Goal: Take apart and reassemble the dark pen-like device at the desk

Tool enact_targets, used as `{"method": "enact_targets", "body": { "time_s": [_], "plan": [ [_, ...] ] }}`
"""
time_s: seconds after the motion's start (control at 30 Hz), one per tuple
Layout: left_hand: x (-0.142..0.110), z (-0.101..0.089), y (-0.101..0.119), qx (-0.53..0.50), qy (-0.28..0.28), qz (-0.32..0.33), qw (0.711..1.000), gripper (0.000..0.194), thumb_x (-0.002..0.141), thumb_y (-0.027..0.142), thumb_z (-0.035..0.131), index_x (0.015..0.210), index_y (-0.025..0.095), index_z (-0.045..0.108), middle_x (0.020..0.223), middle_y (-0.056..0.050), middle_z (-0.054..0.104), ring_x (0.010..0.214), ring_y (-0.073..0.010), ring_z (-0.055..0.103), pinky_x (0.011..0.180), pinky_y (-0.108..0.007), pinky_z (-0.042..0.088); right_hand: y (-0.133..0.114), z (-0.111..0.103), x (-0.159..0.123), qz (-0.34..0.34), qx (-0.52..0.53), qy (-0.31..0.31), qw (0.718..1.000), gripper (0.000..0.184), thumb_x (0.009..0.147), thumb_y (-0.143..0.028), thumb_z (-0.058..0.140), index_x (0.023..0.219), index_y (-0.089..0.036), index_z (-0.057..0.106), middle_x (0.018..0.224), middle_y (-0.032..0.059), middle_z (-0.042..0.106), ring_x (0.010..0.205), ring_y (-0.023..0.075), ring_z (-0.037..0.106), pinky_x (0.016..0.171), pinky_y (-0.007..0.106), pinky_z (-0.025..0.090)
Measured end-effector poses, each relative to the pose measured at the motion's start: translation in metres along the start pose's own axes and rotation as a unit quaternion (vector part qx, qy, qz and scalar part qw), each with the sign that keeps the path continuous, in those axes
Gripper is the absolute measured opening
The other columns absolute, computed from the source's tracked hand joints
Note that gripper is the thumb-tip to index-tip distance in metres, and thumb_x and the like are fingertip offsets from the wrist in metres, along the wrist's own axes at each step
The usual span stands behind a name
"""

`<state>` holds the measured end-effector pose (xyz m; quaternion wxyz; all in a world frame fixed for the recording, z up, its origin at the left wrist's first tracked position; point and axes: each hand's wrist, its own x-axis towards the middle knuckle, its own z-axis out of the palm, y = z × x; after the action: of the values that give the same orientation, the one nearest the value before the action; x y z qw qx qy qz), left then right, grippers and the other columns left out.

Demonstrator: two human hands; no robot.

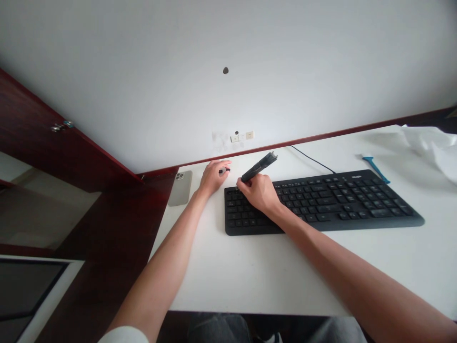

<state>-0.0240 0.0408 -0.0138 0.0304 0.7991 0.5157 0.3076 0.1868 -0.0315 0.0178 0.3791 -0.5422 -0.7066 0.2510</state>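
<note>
My right hand [259,193] grips a dark elongated tool [259,166] whose far end points up and to the right. The hand is just above the left part of a black computer keyboard [321,205], and its fingers seem to touch the keys. My left hand [213,177] rests on the white desk [200,267] beside the keyboard's top left corner. A small black object [224,170] sticks out from its fingertips; its exact kind is too small to tell.
A grey-backed smartphone [180,188] lies near the desk's left edge. A blue plastic tool [374,169] and crumpled white paper [432,147] sit at the far right. A black cable [312,159] runs towards the wall. Dark red wooden furniture [107,214] stands at left.
</note>
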Motion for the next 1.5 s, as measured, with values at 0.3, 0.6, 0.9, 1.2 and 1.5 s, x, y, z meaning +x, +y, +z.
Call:
{"method": "enact_targets", "body": {
  "time_s": [0.3,0.6,0.9,1.2,1.5],
  "plan": [
    [-0.002,-0.0018,-0.005,0.007,0.014,-0.033,0.999,0.043,0.085,0.01,0.064,0.126,0.021,0.072,0.105,-0.003,0.079,0.117,-0.0237,0.066,0.11,-0.038,0.051,-0.0027,-0.003,-0.0008,0.012,-0.002,-0.008,1.0,0.044,0.084,-0.032,0.06,0.051,-0.023,0.033,0.047,-0.0021,0.039,0.05,0.0117,0.028,0.057,0.031,0.025],
    [-0.0034,-0.002,-0.0061,-0.014,0.009,-0.043,0.999,0.047,0.083,0.009,0.062,0.127,0.021,0.072,0.105,-0.004,0.078,0.117,-0.0251,0.066,0.111,-0.04,0.051,-0.0029,-0.0027,-0.0014,0.006,-0.009,-0.011,1.0,0.043,0.086,-0.032,0.06,0.051,-0.024,0.034,0.048,-0.0004,0.044,0.049,0.0132,0.036,0.056,0.032,0.026],
    [-0.0036,-0.0017,-0.0076,-0.021,0.009,-0.049,0.999,0.048,0.083,0.009,0.062,0.128,0.021,0.073,0.106,-0.005,0.078,0.116,-0.025,0.067,0.11,-0.04,0.051,-0.0009,-0.002,-0.0008,-0.004,-0.007,-0.007,1.0,0.047,0.086,-0.033,0.06,0.051,-0.024,0.031,0.046,-0.001,0.041,0.048,0.0124,0.033,0.056,0.032,0.026],
    [-0.0039,-0.0028,-0.0077,-0.025,0.01,-0.055,0.998,0.046,0.082,0.009,0.062,0.125,0.021,0.073,0.105,-0.005,0.078,0.112,-0.0248,0.067,0.106,-0.039,0.052,-0.0012,-0.0017,-0.0015,-0.005,-0.012,-0.006,1.0,0.043,0.086,-0.032,0.06,0.052,-0.024,0.034,0.048,-0.0012,0.044,0.048,0.0128,0.035,0.056,0.032,0.027],
    [-0.0053,-0.0037,-0.0087,-0.032,0.005,-0.065,0.997,0.044,0.082,0.011,0.062,0.122,0.022,0.074,0.105,-0.004,0.078,0.111,-0.0252,0.068,0.104,-0.039,0.054,-0.0022,-0.0026,-0.001,-0.002,-0.004,-0.008,1.0,0.046,0.086,-0.032,0.06,0.05,-0.024,0.032,0.046,-0.0011,0.041,0.048,0.0126,0.033,0.056,0.032,0.027]
  ]
}}
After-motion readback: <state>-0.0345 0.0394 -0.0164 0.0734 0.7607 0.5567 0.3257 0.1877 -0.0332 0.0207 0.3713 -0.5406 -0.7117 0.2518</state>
